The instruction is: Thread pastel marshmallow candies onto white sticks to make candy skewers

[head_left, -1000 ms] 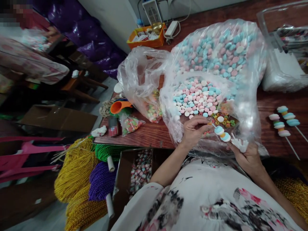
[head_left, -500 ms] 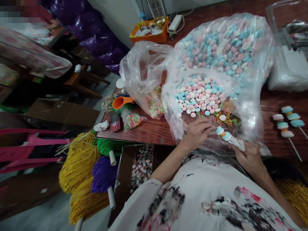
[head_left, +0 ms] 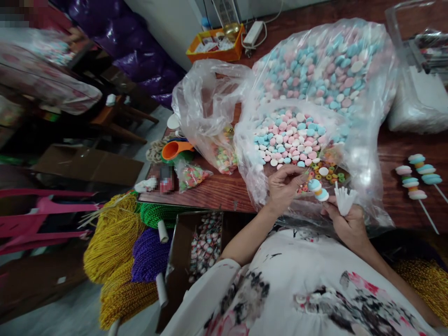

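My right hand [head_left: 348, 226] is closed on a bundle of thin white sticks [head_left: 345, 199], whose ends fan upward. A stick threaded with blue and white discs and an orange ring [head_left: 318, 190] also projects from its fingers, tilted toward my left hand. Just left of it, my left hand [head_left: 284, 185] has thumb and fingers pinched together; what they hold, if anything, is too small to make out. Beyond both hands, pink, blue and white flat discs [head_left: 290, 135] lie in an open clear plastic bag [head_left: 247, 161], with small coloured rings [head_left: 325, 171] at its near side.
Finished beaded sticks [head_left: 413, 182] lie on the table at right. At left are a small bag of coloured pieces [head_left: 192, 175] and an orange scoop [head_left: 173, 149]. An orange tray [head_left: 215, 49] stands at the back. Yellow cord bundles [head_left: 112, 233] hang beside the table.
The beaded stick has shifted slightly left and down. The white sticks now stand more upright and fanned in my right hand. My left hand has drawn back slightly from the beads.
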### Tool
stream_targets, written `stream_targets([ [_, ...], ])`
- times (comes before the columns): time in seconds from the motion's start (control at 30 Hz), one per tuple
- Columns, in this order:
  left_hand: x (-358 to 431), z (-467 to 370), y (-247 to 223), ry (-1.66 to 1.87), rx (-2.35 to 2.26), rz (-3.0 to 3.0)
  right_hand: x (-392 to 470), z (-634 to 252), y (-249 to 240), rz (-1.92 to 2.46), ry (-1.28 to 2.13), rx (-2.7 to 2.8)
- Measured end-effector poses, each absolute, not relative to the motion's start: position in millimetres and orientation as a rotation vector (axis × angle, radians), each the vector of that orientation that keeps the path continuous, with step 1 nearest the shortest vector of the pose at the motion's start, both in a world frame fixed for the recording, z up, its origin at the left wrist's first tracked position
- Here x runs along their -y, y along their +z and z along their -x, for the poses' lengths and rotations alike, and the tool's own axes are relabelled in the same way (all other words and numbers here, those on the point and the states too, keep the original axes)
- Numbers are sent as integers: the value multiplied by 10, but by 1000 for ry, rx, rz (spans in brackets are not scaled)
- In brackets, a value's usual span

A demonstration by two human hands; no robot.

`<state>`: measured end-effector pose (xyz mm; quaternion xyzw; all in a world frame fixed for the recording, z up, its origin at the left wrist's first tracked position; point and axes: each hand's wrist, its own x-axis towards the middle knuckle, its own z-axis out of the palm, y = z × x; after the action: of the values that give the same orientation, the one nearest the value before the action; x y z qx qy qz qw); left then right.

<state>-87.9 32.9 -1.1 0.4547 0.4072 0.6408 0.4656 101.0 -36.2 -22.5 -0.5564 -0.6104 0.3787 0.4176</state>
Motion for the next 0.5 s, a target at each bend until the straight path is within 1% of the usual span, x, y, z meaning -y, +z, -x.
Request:
stream_targets([
  [0.13,-333,869,-46,1562,-973,-938,351,-973,-164,1393,984,1514],
  [0.3,-331,889,44,1479,-887,-709,360,-964,-159,1353,990,1517],
  [0.5,-304,914,105,1356,-806,-605,369,-978,-170,1317,971,1526],
])
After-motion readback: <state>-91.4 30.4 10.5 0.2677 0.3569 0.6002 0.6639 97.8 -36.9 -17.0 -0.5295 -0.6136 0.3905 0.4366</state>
